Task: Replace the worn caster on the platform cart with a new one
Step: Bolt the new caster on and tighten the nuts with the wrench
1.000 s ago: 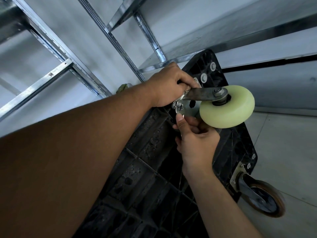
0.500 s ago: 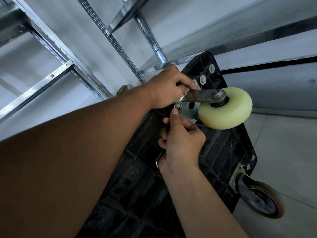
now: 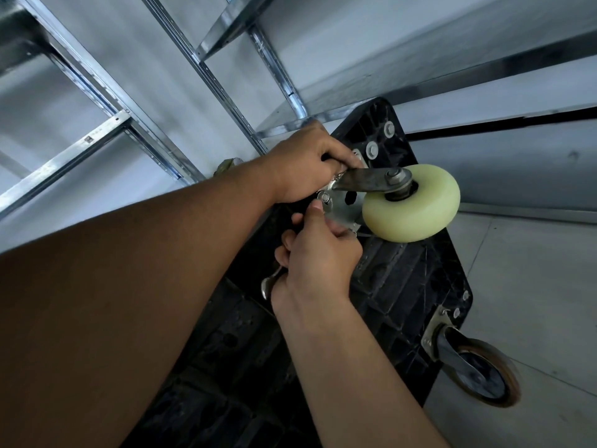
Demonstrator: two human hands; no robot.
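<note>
Steadying the pale new caster (image 3: 410, 202) against the cart's (image 3: 403, 286) upper corner, the left hand (image 3: 307, 163) clamps its bracket (image 3: 361, 184); the right hand (image 3: 319, 263) curls round a metal tool (image 3: 267, 286) beside a bolt (image 3: 324, 197). Best hold the caster flush on the cart while tightening.

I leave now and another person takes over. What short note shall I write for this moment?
Left hand grips the pale caster at its bracket, against the cart.
Right hand grips a metal tool, thumb beside a plate bolt.
Done: pale caster placed at its corner.
Left: probably tighten the bolts; how many are in is hidden.
A brown-wheeled caster sits at the next corner.
</note>
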